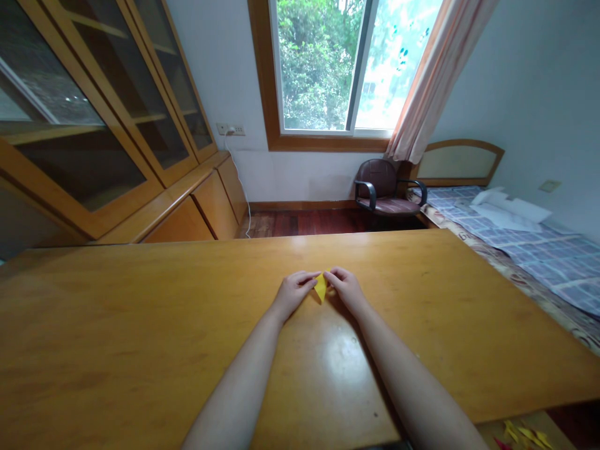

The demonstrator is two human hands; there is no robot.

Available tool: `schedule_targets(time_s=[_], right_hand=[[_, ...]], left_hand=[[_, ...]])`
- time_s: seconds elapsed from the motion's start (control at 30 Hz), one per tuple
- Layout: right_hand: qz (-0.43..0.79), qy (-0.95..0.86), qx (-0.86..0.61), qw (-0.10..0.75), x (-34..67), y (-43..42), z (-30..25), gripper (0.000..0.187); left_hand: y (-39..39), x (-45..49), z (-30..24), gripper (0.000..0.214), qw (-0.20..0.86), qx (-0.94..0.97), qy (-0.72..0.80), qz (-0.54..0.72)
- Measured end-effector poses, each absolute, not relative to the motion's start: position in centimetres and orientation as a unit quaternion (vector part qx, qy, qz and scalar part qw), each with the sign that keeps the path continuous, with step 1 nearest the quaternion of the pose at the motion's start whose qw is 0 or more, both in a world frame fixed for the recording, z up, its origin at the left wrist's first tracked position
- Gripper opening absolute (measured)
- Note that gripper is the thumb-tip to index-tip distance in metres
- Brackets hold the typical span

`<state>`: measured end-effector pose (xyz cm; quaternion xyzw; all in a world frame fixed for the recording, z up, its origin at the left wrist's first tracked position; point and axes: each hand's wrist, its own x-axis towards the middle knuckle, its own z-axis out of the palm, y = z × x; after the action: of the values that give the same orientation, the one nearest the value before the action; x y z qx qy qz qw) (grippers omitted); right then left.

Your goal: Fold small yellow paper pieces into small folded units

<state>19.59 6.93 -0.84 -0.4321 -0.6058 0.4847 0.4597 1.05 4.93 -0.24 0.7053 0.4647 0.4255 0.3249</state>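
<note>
A small folded piece of yellow paper [321,289] is held just above the wooden table [164,337], its pointed end hanging down toward me. My left hand [296,291] pinches its left side between thumb and fingers. On the opposite side, my right hand [345,287] grips the paper's upper right edge, fingers closed. The fingers cover part of the paper, so its full folded shape is hidden.
Several yellow folded paper pieces [527,432] and a bit of red lie on a lower surface at the bottom right. Beyond the table stand an office chair [380,187], a bed [553,250] on the right and a glass-door cabinet [154,181] on the left.
</note>
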Motion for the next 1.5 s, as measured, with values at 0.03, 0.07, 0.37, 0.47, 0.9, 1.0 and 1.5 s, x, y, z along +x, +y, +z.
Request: schedule_targets(time_s=[0.03, 0.07, 0.37, 0.47, 0.9, 1.0, 1.5], right_hand=[[0.487, -0.606, -0.430, 0.459, 19.6, 7.0, -0.9, 0.034], [0.489, -0.607, -0.427, 0.458, 19.6, 7.0, -1.0, 0.034], [0.475, -0.634, -0.422, 0.440, 19.5, 7.2, -1.5, 0.033], [0.472, -0.635, -0.423, 0.441, 19.5, 7.1, -1.5, 0.034], [0.491, -0.624, -0.417, 0.443, 19.5, 7.1, -1.3, 0.033], [0.491, -0.620, -0.421, 0.443, 19.5, 7.3, -1.5, 0.033], [0.560, -0.565, -0.388, 0.466, 20.0, 7.1, -0.5, 0.033]], left_hand=[[4.9, 1.1, -0.2, 0.026, 0.325, 0.704, 0.466, 0.427], [4.9, 1.1, -0.1, 0.025, 0.325, 0.701, 0.467, 0.429], [4.9, 1.1, -0.3, 0.023, 0.335, 0.688, 0.465, 0.446], [4.9, 1.1, -0.3, 0.025, 0.337, 0.686, 0.467, 0.445], [4.9, 1.1, -0.2, 0.022, 0.331, 0.681, 0.475, 0.448], [4.8, 1.1, 0.0, 0.022, 0.337, 0.680, 0.475, 0.445], [4.8, 0.7, -0.4, 0.032, 0.432, 0.636, 0.450, 0.453]])
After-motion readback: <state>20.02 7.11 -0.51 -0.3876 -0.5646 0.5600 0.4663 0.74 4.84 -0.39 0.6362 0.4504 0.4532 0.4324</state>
